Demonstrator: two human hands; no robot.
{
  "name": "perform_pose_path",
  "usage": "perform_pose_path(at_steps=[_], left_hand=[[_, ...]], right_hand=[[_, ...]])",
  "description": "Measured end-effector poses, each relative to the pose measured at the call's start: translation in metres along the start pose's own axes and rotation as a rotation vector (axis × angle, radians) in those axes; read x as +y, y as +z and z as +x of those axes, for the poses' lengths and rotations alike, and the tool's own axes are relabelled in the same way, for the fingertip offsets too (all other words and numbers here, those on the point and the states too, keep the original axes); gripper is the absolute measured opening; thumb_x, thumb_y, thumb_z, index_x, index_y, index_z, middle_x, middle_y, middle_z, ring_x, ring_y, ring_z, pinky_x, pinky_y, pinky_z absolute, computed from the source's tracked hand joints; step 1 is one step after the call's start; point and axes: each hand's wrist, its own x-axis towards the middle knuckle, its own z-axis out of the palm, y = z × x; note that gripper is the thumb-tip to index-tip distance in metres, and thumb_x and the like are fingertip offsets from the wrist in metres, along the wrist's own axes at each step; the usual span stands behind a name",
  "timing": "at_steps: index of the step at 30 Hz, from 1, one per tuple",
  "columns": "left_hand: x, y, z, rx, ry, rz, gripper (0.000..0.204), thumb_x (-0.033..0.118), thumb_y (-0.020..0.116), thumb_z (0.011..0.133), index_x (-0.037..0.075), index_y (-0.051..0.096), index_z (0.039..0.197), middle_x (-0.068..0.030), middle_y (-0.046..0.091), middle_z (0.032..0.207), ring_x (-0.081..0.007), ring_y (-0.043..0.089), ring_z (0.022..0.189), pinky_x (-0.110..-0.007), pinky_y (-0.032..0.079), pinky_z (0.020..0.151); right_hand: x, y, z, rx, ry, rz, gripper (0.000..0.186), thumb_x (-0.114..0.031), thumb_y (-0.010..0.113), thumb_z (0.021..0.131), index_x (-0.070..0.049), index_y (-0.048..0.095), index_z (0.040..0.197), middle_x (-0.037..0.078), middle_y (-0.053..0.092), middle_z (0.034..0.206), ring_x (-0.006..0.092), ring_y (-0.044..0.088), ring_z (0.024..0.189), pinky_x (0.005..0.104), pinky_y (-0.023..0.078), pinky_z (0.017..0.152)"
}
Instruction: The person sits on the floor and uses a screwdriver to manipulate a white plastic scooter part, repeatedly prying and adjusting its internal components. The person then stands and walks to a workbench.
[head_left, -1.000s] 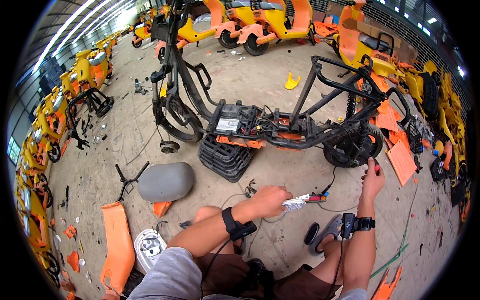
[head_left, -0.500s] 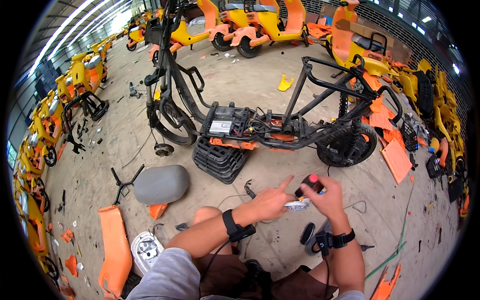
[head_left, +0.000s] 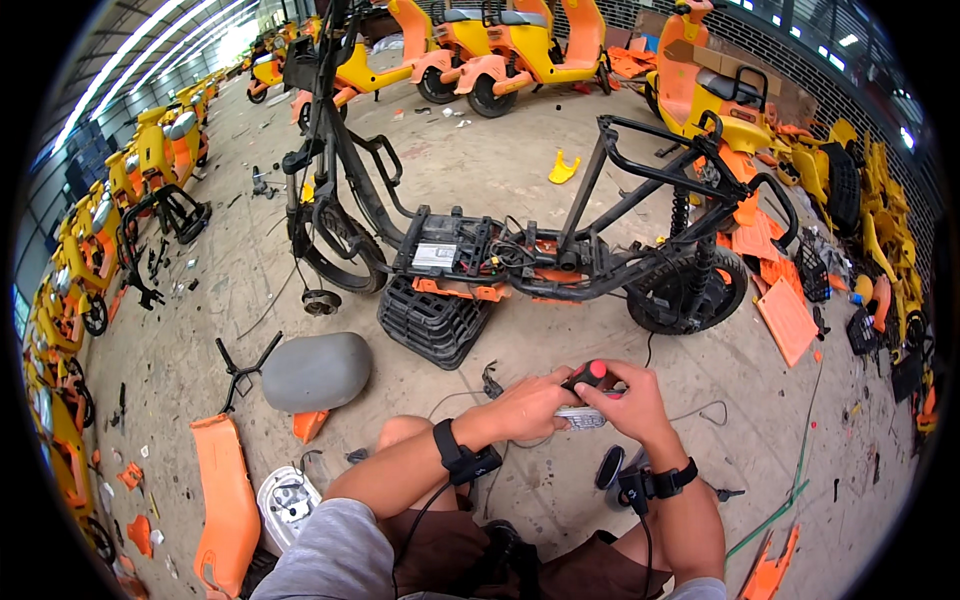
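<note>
In front of my knees my left hand (head_left: 532, 406) is closed on a small clear-and-white lamp (head_left: 585, 418), which looks like a scooter light. My right hand (head_left: 634, 402) grips a short screwdriver (head_left: 590, 373) with a black and red handle, held just above the lamp. The handle lies slantwise, its red end toward my right hand and its black part by my left fingers. The tool's tip is hidden among my fingers. Both hands are close together, and a thin cable (head_left: 690, 408) runs on the floor near them.
A stripped black scooter frame (head_left: 575, 270) stands ahead, a black basket (head_left: 437, 318) beneath it. To my left lie a grey seat (head_left: 318, 372), an orange panel (head_left: 222, 500) and a white shell (head_left: 287, 508). Yellow-orange scooters (head_left: 530, 50) stand behind; heaped panels (head_left: 875, 210) lie at right.
The screwdriver has tilted over from a steeper pose and moved slightly left. My left index finger, stretched out before, has folded in toward the screwdriver and lamp. The view has shifted slightly.
</note>
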Motion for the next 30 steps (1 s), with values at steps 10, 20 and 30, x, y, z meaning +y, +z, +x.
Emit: perform_pose_path(at_steps=[10,20,30], left_hand=[[0.000,0.001,-0.001,-0.038,-0.024,0.041,0.035,0.013,0.076,0.073,0.010,0.069,0.108,-0.0180,0.052,0.123,-0.0385,0.059,0.101,-0.046,0.049,0.085],[0.000,0.000,-0.003,-0.049,-0.018,0.126,0.037,0.012,0.075,0.074,0.011,0.068,0.110,-0.0161,0.054,0.121,-0.0389,0.061,0.098,-0.047,0.051,0.082],[-0.010,0.013,0.006,-0.014,-0.017,0.125,0.029,0.016,0.073,0.075,0.009,0.070,0.103,-0.0179,0.056,0.117,-0.0376,0.062,0.094,-0.045,0.051,0.079]], right_hand=[[0.000,0.002,-0.001,-0.039,-0.008,-0.010,0.032,-0.021,0.080,0.073,0.000,0.070,0.095,0.008,0.068,0.078,0.0128,0.062,0.065,0.0275,0.048,0.060],[-0.002,-0.001,-0.002,-0.182,0.072,-0.032,0.035,-0.022,0.078,0.077,-0.001,0.067,0.103,0.007,0.067,0.081,0.0117,0.058,0.069,0.0273,0.049,0.064],[0.013,-0.004,-0.002,0.094,0.066,-0.042,0.025,-0.019,0.076,0.079,0.000,0.069,0.095,0.006,0.067,0.076,0.0135,0.060,0.070,0.0289,0.048,0.067]])
